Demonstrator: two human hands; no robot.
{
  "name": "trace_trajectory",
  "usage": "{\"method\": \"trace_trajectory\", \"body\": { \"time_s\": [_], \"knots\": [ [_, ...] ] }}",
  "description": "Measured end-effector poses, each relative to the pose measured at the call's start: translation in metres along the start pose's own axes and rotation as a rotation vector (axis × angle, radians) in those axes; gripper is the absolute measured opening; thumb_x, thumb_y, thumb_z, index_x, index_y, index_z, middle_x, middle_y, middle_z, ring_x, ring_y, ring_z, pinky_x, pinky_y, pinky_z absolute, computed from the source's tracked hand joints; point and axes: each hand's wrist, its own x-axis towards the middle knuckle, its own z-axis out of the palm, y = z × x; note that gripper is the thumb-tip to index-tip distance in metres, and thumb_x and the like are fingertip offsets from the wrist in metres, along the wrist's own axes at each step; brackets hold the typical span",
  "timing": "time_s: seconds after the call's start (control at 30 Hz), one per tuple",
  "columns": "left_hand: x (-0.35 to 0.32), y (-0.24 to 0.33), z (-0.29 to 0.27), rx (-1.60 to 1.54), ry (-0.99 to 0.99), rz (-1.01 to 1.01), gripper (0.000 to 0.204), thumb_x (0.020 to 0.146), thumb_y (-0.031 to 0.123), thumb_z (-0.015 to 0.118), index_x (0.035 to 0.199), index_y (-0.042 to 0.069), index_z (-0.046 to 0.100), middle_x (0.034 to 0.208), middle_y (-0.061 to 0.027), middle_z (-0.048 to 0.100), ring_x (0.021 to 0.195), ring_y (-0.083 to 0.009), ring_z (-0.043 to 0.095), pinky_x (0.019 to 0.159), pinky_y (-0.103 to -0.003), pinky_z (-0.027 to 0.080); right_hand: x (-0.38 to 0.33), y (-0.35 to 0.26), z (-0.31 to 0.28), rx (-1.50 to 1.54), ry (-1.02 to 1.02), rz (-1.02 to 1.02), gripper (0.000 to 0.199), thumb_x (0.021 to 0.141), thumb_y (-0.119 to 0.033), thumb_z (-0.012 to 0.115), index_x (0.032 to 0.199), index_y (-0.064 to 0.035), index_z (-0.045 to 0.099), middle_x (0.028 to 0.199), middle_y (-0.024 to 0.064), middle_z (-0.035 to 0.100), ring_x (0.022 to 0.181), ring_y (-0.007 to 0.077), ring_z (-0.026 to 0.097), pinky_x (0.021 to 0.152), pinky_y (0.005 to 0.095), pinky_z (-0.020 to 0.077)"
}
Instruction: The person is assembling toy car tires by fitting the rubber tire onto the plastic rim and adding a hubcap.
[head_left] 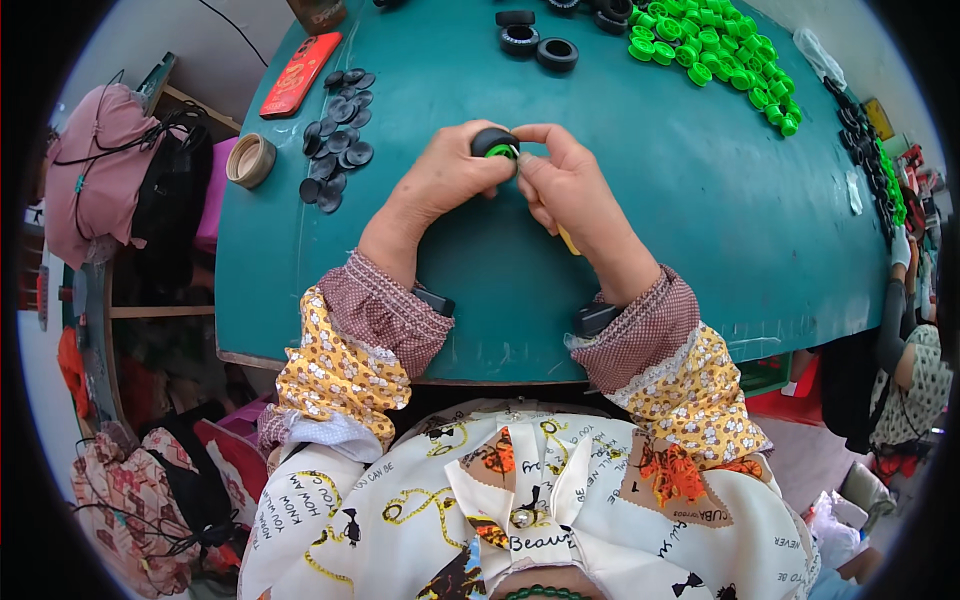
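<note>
The small black rubber tyre (492, 142) with its green plastic hub sits above the teal worktop (650, 230), pinched in my left hand (450, 178); my right hand (562, 175) closes fingertips on its rim. Flat black discs (338, 140) lie left, glossy green hubs (715, 50) heaped far right.

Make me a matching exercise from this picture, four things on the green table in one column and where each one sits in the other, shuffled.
Things
1. small black tyre with green hub
2. pile of green hubs
3. red phone
4. pile of black discs

Places
A. far right of the table
B. far left corner
C. between left hand and right hand
D. left side, near a tape roll

Pairs: 1-C, 2-A, 3-B, 4-D
</note>
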Motion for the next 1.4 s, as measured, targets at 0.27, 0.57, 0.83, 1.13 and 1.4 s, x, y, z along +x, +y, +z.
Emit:
{"method": "trace_trajectory", "body": {
  "time_s": [0.27, 0.57, 0.83, 1.13, 1.4],
  "knots": [
    [-0.004, -0.007, 0.002, -0.288, 0.036, 0.110, 0.045, 0.071, 0.008, 0.065, 0.113, -0.002, 0.051, 0.094, -0.0050, 0.058, 0.085, -0.0108, 0.055, 0.076, -0.023, 0.045, 0.004, 0.002, -0.010, 0.469, -0.031, 0.301, 0.031, 0.084, -0.009, 0.043, 0.115, -0.0035, 0.039, 0.060, 0.0020, 0.046, 0.037, 0.0089, 0.037, 0.033, 0.0239, 0.0291],
    [-0.003, -0.005, 0.000, -0.271, -0.014, 0.088, 0.045, 0.073, 0.016, 0.065, 0.113, 0.001, 0.051, 0.093, -0.0036, 0.058, 0.077, -0.0103, 0.056, 0.069, -0.021, 0.043, 0.005, 0.001, -0.013, 0.505, -0.006, 0.307, 0.033, 0.083, -0.009, 0.043, 0.115, -0.0037, 0.039, 0.061, 0.0023, 0.047, 0.038, 0.0092, 0.038, 0.034, 0.0235, 0.0286],
    [-0.001, -0.014, 0.015, 0.008, 0.297, 0.266, 0.041, 0.073, 0.013, 0.067, 0.109, 0.001, 0.053, 0.086, -0.0017, 0.057, 0.077, -0.0081, 0.053, 0.070, -0.021, 0.043, -0.001, 0.000, 0.000, 0.351, -0.040, 0.252, 0.031, 0.085, -0.009, 0.041, 0.115, -0.0021, 0.039, 0.059, 0.0020, 0.045, 0.036, 0.0084, 0.037, 0.031, 0.0235, 0.0274],
    [-0.002, -0.009, 0.008, 0.024, 0.250, 0.245, 0.024, 0.071, 0.009, 0.063, 0.093, 0.003, 0.057, 0.077, 0.0018, 0.054, 0.070, -0.0050, 0.049, 0.061, -0.019, 0.041, -0.007, -0.004, 0.009, 0.136, 0.020, 0.127, 0.026, 0.085, -0.007, 0.042, 0.110, -0.0018, 0.046, 0.058, 0.0015, 0.047, 0.039, 0.0084, 0.040, 0.036, 0.0242, 0.0324],
    [-0.004, -0.001, 0.012, -0.002, 0.253, 0.226, 0.020, 0.072, 0.011, 0.063, 0.090, 0.002, 0.058, 0.073, 0.0025, 0.054, 0.065, -0.0041, 0.048, 0.055, -0.019, 0.040, -0.005, 0.008, 0.010, -0.195, 0.146, -0.210, 0.024, 0.084, -0.003, 0.043, 0.106, 0.0010, 0.048, 0.060, 0.0089, 0.051, 0.054, 0.0150, 0.048, 0.053, 0.0303, 0.0395]
  ]
}}
